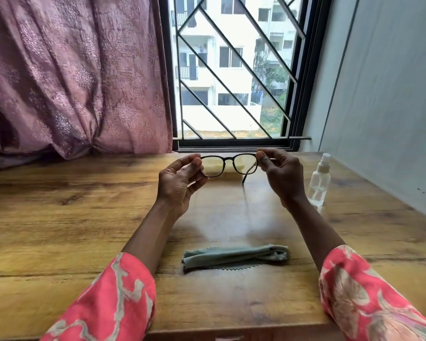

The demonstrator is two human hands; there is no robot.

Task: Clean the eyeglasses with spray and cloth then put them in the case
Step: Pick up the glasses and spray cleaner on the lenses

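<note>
Dark-framed eyeglasses (229, 166) are held up above the far middle of the wooden table (59, 217). My left hand (180, 183) pinches the frame's left end, and my right hand (280, 175) pinches its right end; one temple arm hangs down on the right. A clear spray bottle (319, 180) with a white cap stands upright to the right of my right hand. The grey-green cleaning cloth (234, 257) lies crumpled on the table between my forearms. A pale yellow flat object (239, 168), perhaps the case, lies behind the glasses, mostly hidden by them.
A barred window (231, 70) rises behind the table's far edge. A pink patterned curtain (71, 75) hangs at the back left and touches the table. A grey wall (391, 107) runs along the table's right side.
</note>
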